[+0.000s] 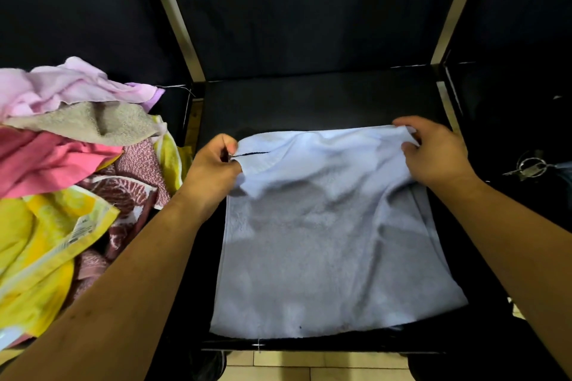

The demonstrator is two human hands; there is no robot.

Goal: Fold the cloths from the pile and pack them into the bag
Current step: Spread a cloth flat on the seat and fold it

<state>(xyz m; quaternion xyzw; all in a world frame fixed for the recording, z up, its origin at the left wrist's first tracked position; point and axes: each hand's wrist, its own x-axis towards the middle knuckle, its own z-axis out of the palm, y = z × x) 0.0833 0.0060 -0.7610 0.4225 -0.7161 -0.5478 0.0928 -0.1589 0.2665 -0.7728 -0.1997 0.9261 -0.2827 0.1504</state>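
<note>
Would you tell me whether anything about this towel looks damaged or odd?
The pale blue towel shows a thin dark slit near its far-left corner, beside the left hand; possibly a tear.

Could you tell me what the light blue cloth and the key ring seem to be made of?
The light blue cloth looks like terry cotton, matte, going by its nubby looped pile. The key ring looks like polished metal: it glints silver.

A flat black square tabletop (pixel 309 102) fills the middle of the view. Two pale metal frame posts (pixel 173 15) rise from its far corners against a black fabric backdrop (pixel 309 9). A silver metal key ring with keys (pixel 529 165) lies to its right, and beige floor tiles (pixel 309 365) show below its near edge.
</note>
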